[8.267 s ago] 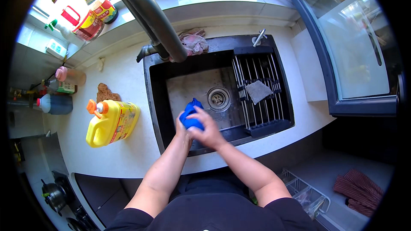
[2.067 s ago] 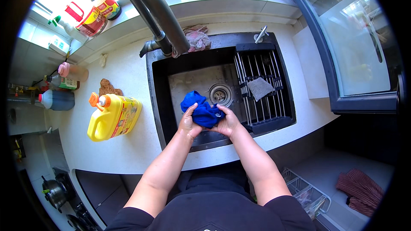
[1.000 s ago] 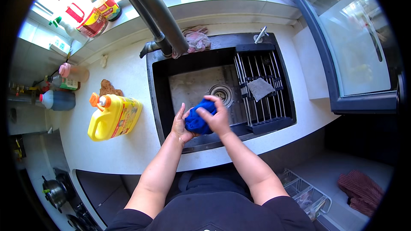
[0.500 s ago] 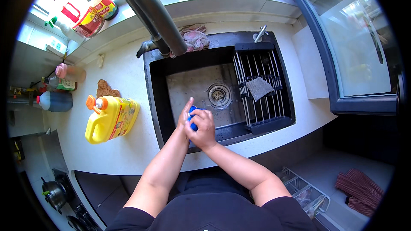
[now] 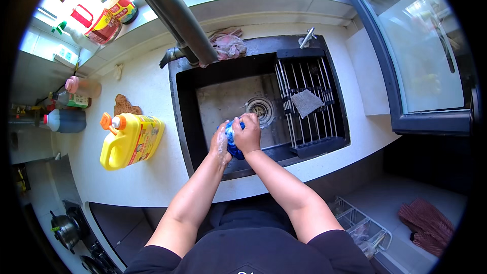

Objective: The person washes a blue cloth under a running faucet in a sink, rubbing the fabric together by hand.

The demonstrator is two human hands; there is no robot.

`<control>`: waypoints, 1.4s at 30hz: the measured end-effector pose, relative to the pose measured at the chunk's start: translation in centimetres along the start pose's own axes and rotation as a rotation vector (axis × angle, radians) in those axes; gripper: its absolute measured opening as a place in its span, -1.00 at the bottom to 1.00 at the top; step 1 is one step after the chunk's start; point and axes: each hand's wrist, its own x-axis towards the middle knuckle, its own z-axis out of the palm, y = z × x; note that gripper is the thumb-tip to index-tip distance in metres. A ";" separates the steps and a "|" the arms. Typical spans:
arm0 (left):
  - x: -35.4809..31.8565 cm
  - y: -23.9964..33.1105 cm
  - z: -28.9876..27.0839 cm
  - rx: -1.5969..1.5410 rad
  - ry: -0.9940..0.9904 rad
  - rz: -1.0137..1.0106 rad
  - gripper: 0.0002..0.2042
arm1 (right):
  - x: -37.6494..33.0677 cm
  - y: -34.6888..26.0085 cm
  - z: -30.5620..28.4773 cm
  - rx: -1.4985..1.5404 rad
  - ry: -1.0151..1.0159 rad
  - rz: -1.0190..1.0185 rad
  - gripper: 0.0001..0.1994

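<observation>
Over the near part of the dark sink (image 5: pixel 185 122), a soft blue thing with white suds (image 5: pixel 234 144) is squeezed between my two hands. It looks like a bunched cloth, though the fingers cover much of it. My left hand (image 5: pixel 219 144) is closed on its left side, with foam across the hand and wrist. From the right, my right hand (image 5: pixel 249 134) grips it with curled fingers. Beyond the hands, the round drain (image 5: pixel 259 110) shows in the sink floor.
A tall faucet (image 5: pixel 175 18) leans over the sink's back left. A grey scouring pad (image 5: pixel 307 103) lies on the rack (image 5: pixel 317 144) at the right. A yellow detergent jug (image 5: pixel 133 142) stands on the left counter. The window door (image 5: pixel 390 71) hangs at the right.
My hands have parted slightly and the right one has moved up and right, so more of the blue thing shows. Suds now show on it and on my left hand.
</observation>
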 end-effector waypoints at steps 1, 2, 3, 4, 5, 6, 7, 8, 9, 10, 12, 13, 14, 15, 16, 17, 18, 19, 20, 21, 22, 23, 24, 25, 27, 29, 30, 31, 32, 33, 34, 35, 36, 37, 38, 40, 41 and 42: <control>0.2 0.2 -0.1 0.001 -0.005 -0.017 -0.74 | -0.2 -0.3 -0.1 -0.035 -0.003 -0.047 -0.87; 0.3 0.6 -0.1 0.003 -0.008 -0.034 -0.73 | -0.7 -1.0 -0.3 -0.070 -0.006 -0.091 -0.87; 0.2 1.0 0.1 -0.001 0.018 -0.110 -0.70 | -1.3 -1.9 -0.5 -0.105 -0.010 -0.136 -0.87; 0.3 1.3 -0.6 -0.024 -0.088 -0.159 -0.69 | -2.0 -3.3 -1.0 -0.078 -0.052 -0.209 -0.87; 0.6 1.6 -1.6 -0.046 -0.194 -0.209 -0.68 | -2.5 -4.9 -1.8 -0.091 -0.101 -0.236 -0.89; 0.8 1.6 -2.4 -0.069 -0.299 -0.258 -0.67 | -2.8 -5.9 -2.2 -0.103 -0.150 -0.263 -0.91; 0.9 1.2 -2.4 -0.057 -0.231 -0.195 -0.70 | -2.5 -4.9 -1.9 -0.077 -0.146 -0.254 -0.88; 0.9 0.5 -2.1 -0.009 -0.120 -0.130 -0.70 | -1.9 -2.9 -1.3 -0.055 -0.141 -0.239 -0.86; 0.9 -0.1 -1.5 0.040 -0.014 -0.060 -0.69 | -1.1 -0.7 -0.6 -0.020 -0.070 -0.113 -0.88; 0.8 -0.4 -0.9 0.089 0.095 0.010 -0.69 | -0.4 -0.1 -0.8 -0.019 -0.073 0.103 -0.86; 0.4 0.1 0.0 0.043 0.049 -0.017 -0.70 | -0.3 0.3 -0.6 -0.062 -0.022 0.112 -0.86; 0.2 0.7 0.5 0.036 0.049 -0.051 -0.69 | -0.8 -0.3 -0.6 -0.051 0.006 0.019 -0.84; 0.1 1.2 0.6 0.027 0.047 -0.086 -0.68 | -1.6 -1.5 -0.7 -0.041 0.034 -0.077 -0.83; 0.1 1.7 0.2 -0.009 -0.041 -0.163 -0.67 | -2.4 -2.9 -1.1 -0.075 -0.024 -0.146 -0.84; -1.3 2.7 1.5 0.045 -0.034 -0.280 -0.64 | -3.1 -4.5 -1.6 -0.065 -0.082 -0.180 -0.85; -0.1 2.2 -0.4 0.004 -0.085 -0.253 -0.66 | -3.1 -4.6 -1.5 -0.086 -0.116 -0.219 -0.85; 1.1 1.7 -2.2 -0.037 -0.136 -0.224 -0.68 | -2.8 -4.6 -1.5 -0.107 -0.151 -0.259 -0.86; 0.9 1.0 -1.2 -0.047 -0.020 -0.135 -0.71 | -1.9 -2.7 -1.0 -0.027 -0.109 -0.123 -0.82; 0.4 0.7 0.7 -0.054 0.086 -0.042 -0.74 | -0.6 -0.5 -0.7 0.053 -0.060 0.004 -0.77; -0.9 0.7 1.2 0.081 0.084 -0.064 -0.80 | 0.3 0.3 -0.9 0.038 -0.027 0.171 -0.78; -0.7 0.6 1.2 0.156 0.138 -0.037 -0.71 | 0.4 1.0 -1.0 0.029 -0.077 0.216 -0.74; -0.9 0.8 0.8 0.159 0.079 -0.014 -0.66 | 0.4 1.7 -0.9 0.110 -0.072 0.160 -0.77; -1.1 1.1 0.4 0.162 0.020 0.010 -0.61 | 0.4 2.3 -0.8 0.190 -0.067 0.103 -0.80; -2.1 1.7 0.9 0.197 -0.010 0.060 -0.59 | 0.3 2.3 -1.5 0.321 -0.131 0.292 -0.82; -2.9 2.8 0.9 0.288 -0.024 0.144 -0.60 | 0.6 2.2 -3.6 0.625 -0.276 0.534 -0.68; -3.4 3.9 1.1 0.324 -0.069 0.228 -0.69 | 1.1 1.5 -5.5 0.588 -0.439 0.584 -0.61; -3.2 4.2 0.8 0.321 -0.132 0.276 -0.71 | 1.2 2.0 -5.6 0.522 -0.502 0.562 -0.63; -3.9 4.8 1.4 0.340 -0.147 0.274 -0.76 | 1.7 1.8 -6.0 0.461 -0.582 0.580 -0.65; -3.7 5.0 1.4 0.361 -0.163 0.282 -0.77 | 2.2 1.3 -6.4 0.399 -0.661 0.597 -0.68; -3.5 5.2 1.2 0.381 -0.178 0.289 -0.78 | 2.5 1.0 -6.6 0.336 -0.739 0.613 -0.71; -3.3 5.4 1.0 0.402 -0.191 0.299 -0.78 | 2.7 0.8 -6.5 0.462 -0.631 0.572 -0.82; -2.6 5.6 0.5 0.414 -0.172 0.357 -0.80 | 3.1 0.6 -6.8 0.601 -0.580 0.597 -0.84; -1.9 5.9 -0.1 0.411 -0.184 0.403 -0.81 | 3.7 0.3 -7.3 0.739 -0.526 0.620 -0.87; -1.7 6.0 -0.3 0.409 -0.158 0.428 -0.82 | 4.4 -1.1 -8.3 0.723 -0.524 0.604 -0.88; -1.7 6.1 0.0 0.408 -0.134 0.452 -0.83 | 4.9 -1.9 -9.0 0.722 -0.573 0.602 -0.86; -2.5 6.4 1.2 0.404 -0.140 0.442 -0.83 | 5.3 -2.1 -8.7 0.697 -0.555 0.459 -0.86; -2.8 6.5 1.7 0.402 -0.143 0.437 -0.82 | 5.5 -2.5 -8.8 0.738 -0.549 0.476 -0.87; -2.7 6.7 1.8 0.487 -0.133 0.503 -0.82 | 5.7 -2.9 -9.1 0.780 -0.542 0.493 -0.88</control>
